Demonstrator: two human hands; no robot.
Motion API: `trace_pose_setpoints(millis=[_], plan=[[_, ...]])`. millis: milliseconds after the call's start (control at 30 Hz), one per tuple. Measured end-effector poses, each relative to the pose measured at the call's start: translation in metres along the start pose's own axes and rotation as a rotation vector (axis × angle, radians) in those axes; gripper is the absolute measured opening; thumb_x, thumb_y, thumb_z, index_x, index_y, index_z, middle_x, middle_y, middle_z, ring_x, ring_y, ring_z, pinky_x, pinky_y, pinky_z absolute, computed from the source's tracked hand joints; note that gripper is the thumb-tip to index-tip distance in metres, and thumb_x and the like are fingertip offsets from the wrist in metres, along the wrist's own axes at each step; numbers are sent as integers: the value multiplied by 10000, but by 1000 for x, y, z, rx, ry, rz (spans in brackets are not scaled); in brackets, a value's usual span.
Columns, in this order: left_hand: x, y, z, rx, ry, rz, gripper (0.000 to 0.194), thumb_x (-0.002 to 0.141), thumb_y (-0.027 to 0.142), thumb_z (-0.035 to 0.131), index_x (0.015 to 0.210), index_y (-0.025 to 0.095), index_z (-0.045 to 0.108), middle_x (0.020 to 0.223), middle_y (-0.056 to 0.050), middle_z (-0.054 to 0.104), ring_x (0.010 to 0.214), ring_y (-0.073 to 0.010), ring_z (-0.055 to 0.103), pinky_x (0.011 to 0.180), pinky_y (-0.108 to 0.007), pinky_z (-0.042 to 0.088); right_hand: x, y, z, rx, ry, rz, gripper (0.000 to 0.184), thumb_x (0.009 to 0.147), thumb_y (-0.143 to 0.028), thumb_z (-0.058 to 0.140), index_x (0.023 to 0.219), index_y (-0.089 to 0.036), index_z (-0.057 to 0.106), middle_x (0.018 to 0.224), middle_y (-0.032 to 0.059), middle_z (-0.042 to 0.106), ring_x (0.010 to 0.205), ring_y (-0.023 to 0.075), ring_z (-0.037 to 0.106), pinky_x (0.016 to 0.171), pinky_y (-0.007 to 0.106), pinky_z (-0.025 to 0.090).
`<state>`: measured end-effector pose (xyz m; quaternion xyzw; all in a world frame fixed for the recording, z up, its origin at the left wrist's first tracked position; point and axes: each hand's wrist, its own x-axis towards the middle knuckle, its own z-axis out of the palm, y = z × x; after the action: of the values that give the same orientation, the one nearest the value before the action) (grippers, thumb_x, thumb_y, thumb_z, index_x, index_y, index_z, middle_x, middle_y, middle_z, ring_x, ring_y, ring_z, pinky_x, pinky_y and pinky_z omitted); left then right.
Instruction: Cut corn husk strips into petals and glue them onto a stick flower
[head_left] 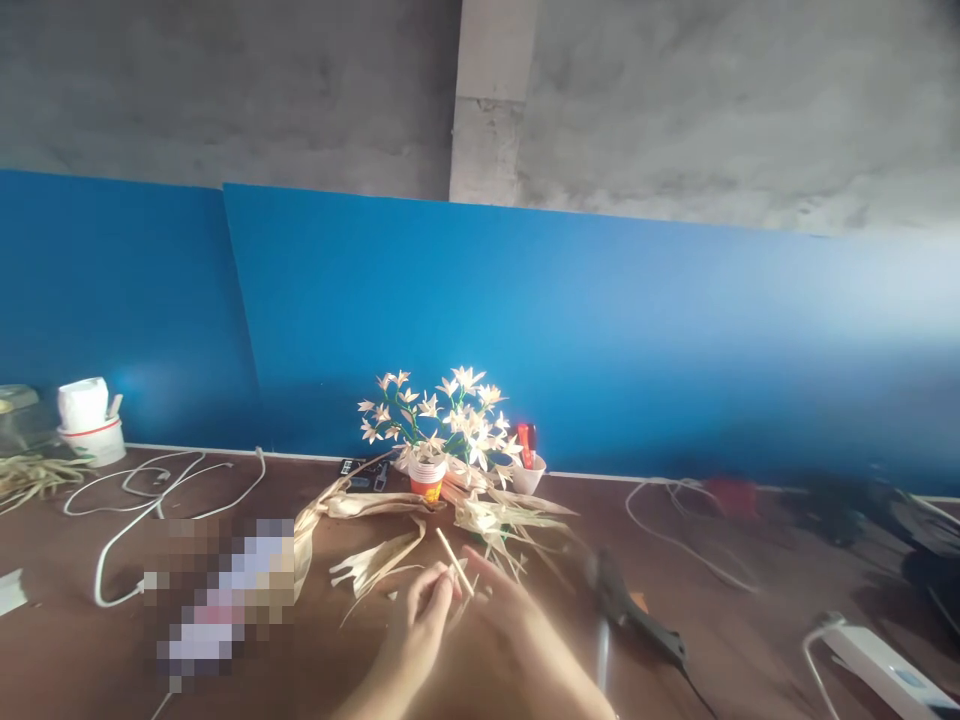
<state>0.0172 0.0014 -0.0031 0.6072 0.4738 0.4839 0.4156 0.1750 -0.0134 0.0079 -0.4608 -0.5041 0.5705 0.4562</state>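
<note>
My left hand (429,603) is closed, fingertips pinched by a thin pale stick (454,562) that slants up between my hands. Close to the stick's lower end is my right hand (506,598), smeared by motion; whether its fingers grip anything is unclear. Beyond them lie dried, pale corn husks (375,560), with more husks (495,515) heaped to the right. White star-shaped flowers (469,425) on green stems rise behind, by an orange and white paper cup (427,487).
Right of my hands lies a black glue gun (637,615) with a cord. A white cup (529,479) holds a red-handled item. White cables (124,535) loop at left, and a white power strip (889,668) lies at far right. A blue partition (525,320) runs behind the table.
</note>
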Motion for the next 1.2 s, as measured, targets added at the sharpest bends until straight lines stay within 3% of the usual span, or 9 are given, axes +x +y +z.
trace_pose_setpoints(millis=[67, 167, 300, 433, 533, 633, 833, 1000, 1200], plan=[[-1, -1, 2, 6, -47, 6, 355, 846, 481, 459, 640, 210, 557, 636, -6, 575, 635, -171, 520, 622, -248, 413, -1, 3, 10, -4, -70, 8, 448, 816, -470, 583, 1202, -250, 647, 608, 10, 650, 519, 135, 561, 524, 240, 461], [-2, -2, 6, 1, -14, -15, 352, 821, 483, 493, 607, 207, 537, 577, 4, 535, 581, -160, 484, 568, -247, 394, 0, 7, 19, -157, -45, -149, 380, 860, -408, 518, 1142, -222, 692, 756, 50, 702, 680, 181, 624, 655, 290, 507], [-3, -1, 11, -146, 53, -103, 364, 768, 529, 527, 608, 202, 526, 575, 7, 527, 580, -162, 489, 571, -259, 409, 1, 13, 25, -762, 55, -374, 541, 780, -115, 477, 1293, -256, 576, 949, 90, 713, 769, 209, 651, 705, 310, 516], [-7, 7, 10, -194, 91, -119, 399, 754, 556, 528, 558, 214, 466, 532, 24, 478, 548, -153, 465, 546, -254, 386, 7, 20, 17, -1240, 111, -383, 705, 703, -47, 488, 1377, -253, 471, 938, 107, 710, 689, 206, 666, 606, 272, 511], [-5, 12, 0, -34, 80, -6, 393, 828, 485, 455, 540, 218, 439, 519, 35, 421, 527, -139, 418, 536, -248, 330, 14, 16, -2, -1273, 252, -277, 686, 706, -32, 474, 1369, -208, 482, 950, 111, 726, 693, 195, 684, 576, 242, 501], [4, 7, -13, 140, 33, 21, 350, 841, 429, 442, 571, 213, 493, 522, 35, 427, 532, -144, 420, 545, -255, 296, 16, 8, -17, -1199, 370, -306, 541, 843, -95, 369, 1348, -243, 498, 1095, 91, 712, 896, 198, 685, 728, 271, 513], [16, -14, -24, 527, -67, 44, 281, 731, 237, 582, 456, 203, 538, 599, -12, 528, 628, -179, 511, 609, -277, 319, 19, 9, -1, -1314, 114, -189, 479, 759, -80, 443, 1168, -250, 626, 921, 53, 757, 780, 186, 698, 648, 228, 447], [15, -19, -19, 728, -123, -18, 127, 739, 132, 568, 713, 185, 681, 787, -33, 650, 806, -198, 590, 718, -283, 397, 24, 17, -3, -1384, 187, -86, 346, 792, -73, 395, 913, -197, 695, 845, 83, 753, 720, 193, 693, 569, 228, 387], [8, -6, -40, 760, -155, -11, 297, 731, 21, 477, 846, 205, 680, 846, -32, 672, 835, -179, 612, 731, -265, 419, 17, 12, -18, -1367, 252, -17, 338, 812, -115, 400, 928, -216, 700, 854, 82, 748, 811, 226, 686, 644, 265, 422]])
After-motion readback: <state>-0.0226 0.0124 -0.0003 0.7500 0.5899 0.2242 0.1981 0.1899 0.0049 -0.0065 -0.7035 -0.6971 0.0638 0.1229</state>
